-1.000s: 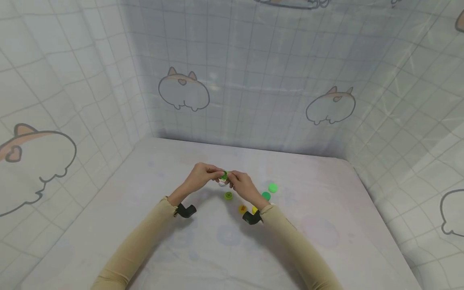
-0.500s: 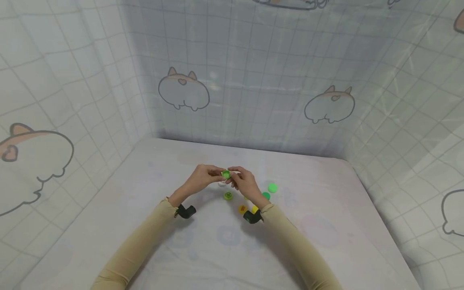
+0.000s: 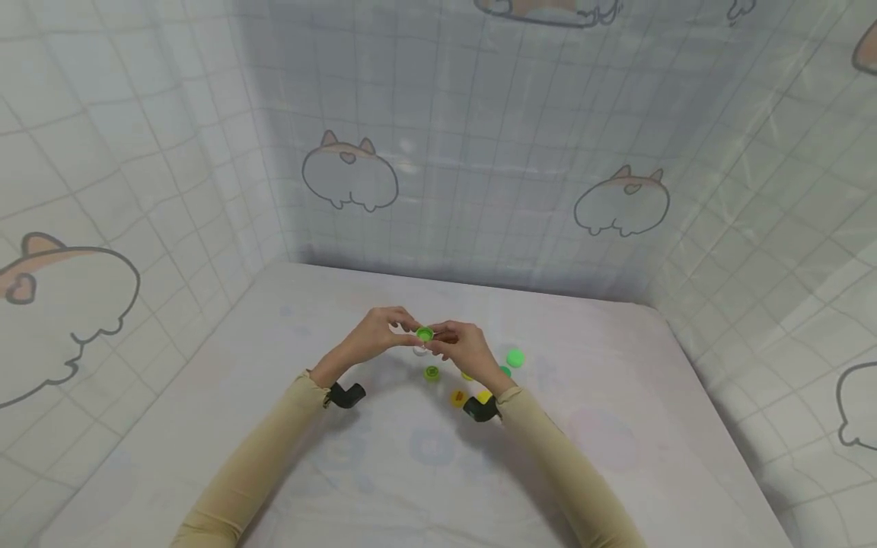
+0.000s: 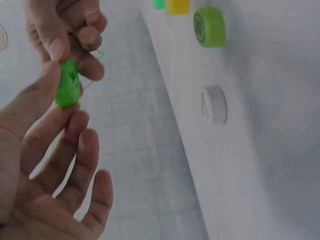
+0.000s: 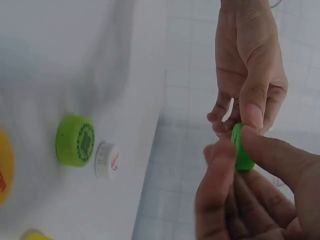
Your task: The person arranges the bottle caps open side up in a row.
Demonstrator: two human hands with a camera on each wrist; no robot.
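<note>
A green bottle cap point(image 3: 425, 335) is held up between the two hands, its hollow side turned toward the head camera. My left hand point(image 3: 373, 335) pinches one edge between thumb and forefinger, the other fingers spread loosely in the left wrist view. From the opposite side, my right hand point(image 3: 467, 352) pinches the cap with its thumb and fingers. Dark print shows on the cap's side in the left wrist view. Below the hands, a white cap point(image 4: 215, 105) sits on the table near a lime-green cap point(image 3: 432, 373) with a printed top.
Under and beside the right forearm lie an orange-yellow cap point(image 3: 458, 398), a yellow cap point(image 3: 484, 396), a bright green cap point(image 3: 515, 358) and a darker green cap point(image 3: 505, 372). The white-covered table point(image 3: 384, 472) meets patterned curtain walls point(image 3: 466, 228) at its back and sides.
The held cap has been turned so that its hollow side faces up toward the head camera. The left hand's fingers have spread a little, and the right hand has shifted its hold.
</note>
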